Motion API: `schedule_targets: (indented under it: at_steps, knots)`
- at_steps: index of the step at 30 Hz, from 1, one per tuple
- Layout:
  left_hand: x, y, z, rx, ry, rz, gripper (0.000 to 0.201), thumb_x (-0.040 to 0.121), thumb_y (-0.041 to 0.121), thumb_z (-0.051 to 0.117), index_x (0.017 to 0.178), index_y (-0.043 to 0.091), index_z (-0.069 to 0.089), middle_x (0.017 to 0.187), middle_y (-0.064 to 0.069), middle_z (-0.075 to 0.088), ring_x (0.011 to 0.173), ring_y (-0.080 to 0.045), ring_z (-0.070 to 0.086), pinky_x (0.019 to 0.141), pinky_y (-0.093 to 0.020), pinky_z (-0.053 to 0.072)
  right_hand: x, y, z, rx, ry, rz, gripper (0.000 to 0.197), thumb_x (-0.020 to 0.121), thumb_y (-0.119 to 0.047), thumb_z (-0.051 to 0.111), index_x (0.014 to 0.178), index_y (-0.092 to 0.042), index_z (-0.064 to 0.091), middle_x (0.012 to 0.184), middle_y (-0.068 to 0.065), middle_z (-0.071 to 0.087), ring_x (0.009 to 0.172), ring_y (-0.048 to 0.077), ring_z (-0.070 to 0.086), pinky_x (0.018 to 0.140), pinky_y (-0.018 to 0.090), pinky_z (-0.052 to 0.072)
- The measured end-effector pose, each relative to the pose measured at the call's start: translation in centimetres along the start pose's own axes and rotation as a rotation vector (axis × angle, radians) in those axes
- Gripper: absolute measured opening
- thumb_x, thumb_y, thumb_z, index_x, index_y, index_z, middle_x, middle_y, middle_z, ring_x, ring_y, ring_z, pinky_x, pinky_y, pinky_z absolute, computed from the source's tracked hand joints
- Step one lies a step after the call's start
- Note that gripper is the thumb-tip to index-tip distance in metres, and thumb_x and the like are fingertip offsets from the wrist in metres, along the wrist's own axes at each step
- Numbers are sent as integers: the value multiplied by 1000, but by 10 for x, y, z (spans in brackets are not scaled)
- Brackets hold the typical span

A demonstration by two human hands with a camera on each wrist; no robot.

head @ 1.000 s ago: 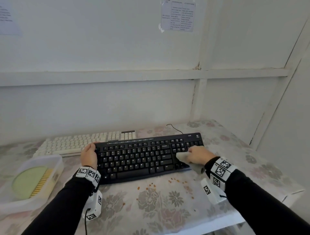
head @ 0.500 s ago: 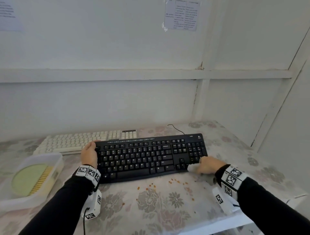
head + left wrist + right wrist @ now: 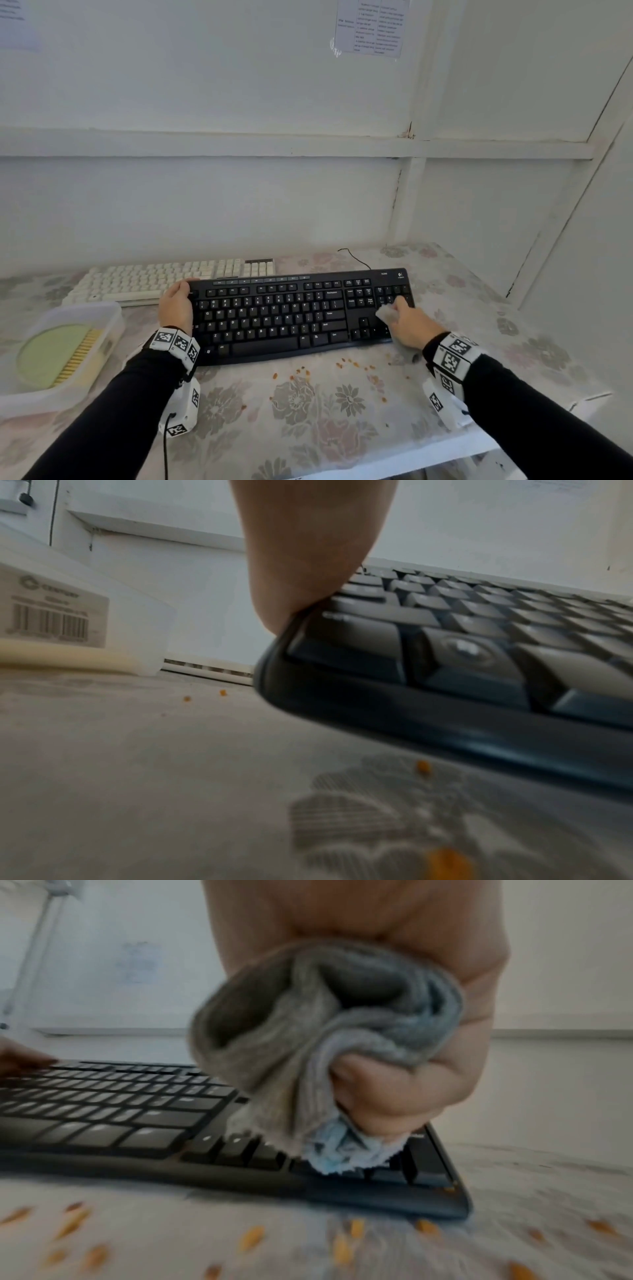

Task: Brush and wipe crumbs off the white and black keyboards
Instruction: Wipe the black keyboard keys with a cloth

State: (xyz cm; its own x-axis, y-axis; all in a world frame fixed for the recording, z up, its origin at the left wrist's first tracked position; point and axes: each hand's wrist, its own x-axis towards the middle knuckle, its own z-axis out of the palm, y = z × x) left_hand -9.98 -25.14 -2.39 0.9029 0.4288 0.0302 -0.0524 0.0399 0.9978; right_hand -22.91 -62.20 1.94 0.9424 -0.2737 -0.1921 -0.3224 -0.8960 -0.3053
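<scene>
Clenched round the grey cloth [image 3: 385,313], the right hand [image 3: 409,327] had swung from the black keyboard's [image 3: 274,315] front corner back onto its number pad [image 3: 394,294] while the left hand [image 3: 175,305] gripped its left end, so wiping likely continued toward the crumbs [image 3: 346,365] on the worktop [image 3: 308,418].

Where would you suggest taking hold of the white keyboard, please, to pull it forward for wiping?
Probably its left short end, from the left. The white keyboard lies flat and long, the wall close behind, and the black keyboard sits in front of its right part, so only that end looks free. The left hand, gripping the black keyboard's left end, is closest.
</scene>
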Motion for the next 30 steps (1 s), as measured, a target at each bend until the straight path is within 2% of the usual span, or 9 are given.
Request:
schedule_targets:
  at_steps: [5, 10, 12, 16, 20, 23, 25, 27, 30]
  knots:
    - [-2, 0, 2, -28, 4, 13, 27, 94, 12, 40, 98, 15, 67, 100, -8, 60, 95, -20, 53, 88, -37, 42, -10, 4, -21, -188, -186, 77, 36, 91, -29, 51, 120, -9, 55, 120, 10, 58, 101, 22, 55, 77, 26, 39]
    - [-2, 0, 3, -60, -1, 3, 29, 96, 11, 38, 105, 9, 66, 89, -4, 59, 88, -19, 52, 81, -31, 41, 8, 5, -38, 245, 279, -31, 24, 96, -18, 39, 118, -14, 47, 96, 10, 61, 77, 21, 54, 65, 26, 42]
    - [-5, 3, 3, -52, -4, 10, 28, 96, 10, 38, 100, 10, 65, 85, 1, 59, 86, -17, 53, 80, -30, 42, 13, 4, -36, 273, 338, -84, 26, 97, -16, 39, 123, -14, 44, 92, 11, 63, 69, 18, 51, 64, 25, 37]
    - [-5, 2, 3, -64, -7, 7, 32, 96, 9, 38, 80, 20, 64, 79, 1, 58, 90, -21, 51, 81, -33, 40, 11, 4, -25, 279, 228, -19, 33, 97, -14, 39, 130, -11, 38, 118, 14, 58, 97, 28, 57, 83, 33, 45]
    - [-3, 0, 2, -52, -6, 11, 25, 96, 11, 39, 94, 13, 64, 83, -1, 59, 91, -21, 52, 82, -34, 41, 1, 7, -16, 242, 56, 143, 40, 98, -14, 37, 137, -11, 26, 121, 18, 54, 73, 24, 57, 51, 26, 49]
    - [-4, 1, 3, -59, -9, 11, 25, 96, 11, 38, 96, 13, 64, 88, -3, 59, 92, -20, 52, 84, -34, 41, 0, 14, -12, 35, -44, 201, 44, 99, -27, 37, 139, -8, 28, 127, 17, 53, 94, 28, 59, 58, 24, 43]
    - [-3, 0, 3, -51, -7, 5, 26, 96, 11, 39, 93, 15, 64, 91, -5, 60, 92, -21, 52, 84, -35, 42, -1, 16, -15, -73, -132, 179, 36, 98, -39, 38, 114, -9, 52, 115, 13, 57, 102, 27, 59, 69, 24, 44]
    - [-2, -1, 2, -41, -6, -6, 26, 95, 13, 39, 93, 17, 65, 97, -8, 60, 93, -21, 53, 88, -38, 43, -3, 16, -25, -100, -155, 180, 33, 94, -41, 45, 85, -11, 54, 93, 7, 57, 89, 22, 59, 70, 23, 41]
    - [-1, 0, 1, -17, -1, -23, 25, 95, 16, 41, 98, 17, 66, 102, -11, 63, 96, -22, 54, 97, -44, 43, -6, 8, -42, 73, 0, 154, 33, 92, -39, 49, 91, -7, 57, 75, 1, 55, 65, 14, 54, 54, 22, 39]
